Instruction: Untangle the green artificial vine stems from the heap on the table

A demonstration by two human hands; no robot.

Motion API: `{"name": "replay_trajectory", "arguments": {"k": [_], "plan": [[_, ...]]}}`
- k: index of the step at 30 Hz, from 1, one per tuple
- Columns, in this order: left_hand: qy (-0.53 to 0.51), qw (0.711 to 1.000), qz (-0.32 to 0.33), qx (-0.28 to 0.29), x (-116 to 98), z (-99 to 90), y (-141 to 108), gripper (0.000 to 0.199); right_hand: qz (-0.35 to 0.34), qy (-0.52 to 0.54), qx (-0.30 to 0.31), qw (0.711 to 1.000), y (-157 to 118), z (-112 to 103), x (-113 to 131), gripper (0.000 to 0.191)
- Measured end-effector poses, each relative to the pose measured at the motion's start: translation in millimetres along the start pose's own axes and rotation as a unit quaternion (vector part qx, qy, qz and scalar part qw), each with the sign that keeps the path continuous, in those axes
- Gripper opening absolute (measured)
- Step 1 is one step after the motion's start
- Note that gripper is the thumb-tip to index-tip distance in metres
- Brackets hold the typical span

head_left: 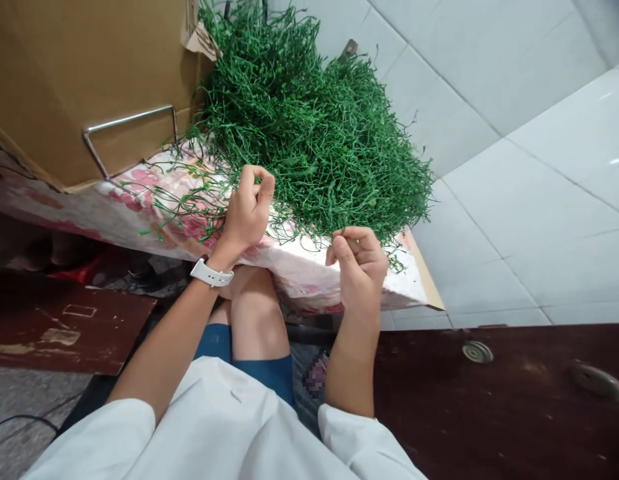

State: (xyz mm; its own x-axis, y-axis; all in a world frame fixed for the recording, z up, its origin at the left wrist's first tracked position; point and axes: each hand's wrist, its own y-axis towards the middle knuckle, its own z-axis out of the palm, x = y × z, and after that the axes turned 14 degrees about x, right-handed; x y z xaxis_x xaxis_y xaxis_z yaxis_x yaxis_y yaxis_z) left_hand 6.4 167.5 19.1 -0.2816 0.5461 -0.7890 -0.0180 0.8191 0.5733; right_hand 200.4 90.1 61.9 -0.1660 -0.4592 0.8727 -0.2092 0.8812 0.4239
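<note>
A big heap of thin, dark green sprigs (pixel 314 140), seemingly artificial stems with small tips, covers the back of a flower-patterned cloth (pixel 309 270). My left hand (pixel 249 207) hovers over the cloth at the heap's left front edge, its fingers curled and thumb against the forefinger; what they hold, if anything, is hidden. Loose sprigs (pixel 189 193) lie scattered to its left. By the front right edge of the heap, my right hand (pixel 359 257) pinches thumb and forefinger together on what looks like a thin green sprig.
A large cardboard box (pixel 89 80) stands at the left, with a bent metal wire frame (pixel 129 120) before it. White wall tiles (pixel 479 180) rise behind and right. Dark red wooden boards (pixel 489 400) flank me, and my knees (pixel 259 313) are under the cloth's edge.
</note>
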Motion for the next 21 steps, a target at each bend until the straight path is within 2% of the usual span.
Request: {"name": "replay_trajectory", "arguments": {"k": [2, 4, 8, 12, 15, 19, 21], "plan": [[-0.003, 0.999, 0.029, 0.043, -3, 1.4, -1, 0.057, 0.021, 0.019, 0.021, 0.999, 10, 4, -9, 0.028], [0.018, 0.992, 0.088, 0.088, -4, 1.8, -1, 0.068, 0.041, 0.045, 0.056, 0.997, 19, 10, -19, 0.032], [0.077, 0.967, 0.191, 0.15, -4, -0.7, -1, 0.05, 0.061, 0.079, 0.122, 0.987, 25, 22, -33, 0.037], [0.088, 0.964, 0.207, 0.138, -2, -3.3, 1, 0.033, 0.042, 0.051, 0.136, 0.989, 21, 20, -38, 0.027], [0.082, 0.969, 0.201, 0.119, -1, -3.9, 3, 0.024, 0.002, -0.062, 0.159, 0.985, 18, 17, -32, 0.017], [0.062, 0.979, 0.182, 0.07, 5, -2.5, 3, 0.02, -0.054, -0.249, 0.172, 0.951, 9, 31, -16, 0.014], [0.053, 0.983, 0.169, 0.036, 9, -0.8, 4, 0.018, -0.046, -0.319, 0.162, 0.933, 6, 45, -9, 0.018]]}}
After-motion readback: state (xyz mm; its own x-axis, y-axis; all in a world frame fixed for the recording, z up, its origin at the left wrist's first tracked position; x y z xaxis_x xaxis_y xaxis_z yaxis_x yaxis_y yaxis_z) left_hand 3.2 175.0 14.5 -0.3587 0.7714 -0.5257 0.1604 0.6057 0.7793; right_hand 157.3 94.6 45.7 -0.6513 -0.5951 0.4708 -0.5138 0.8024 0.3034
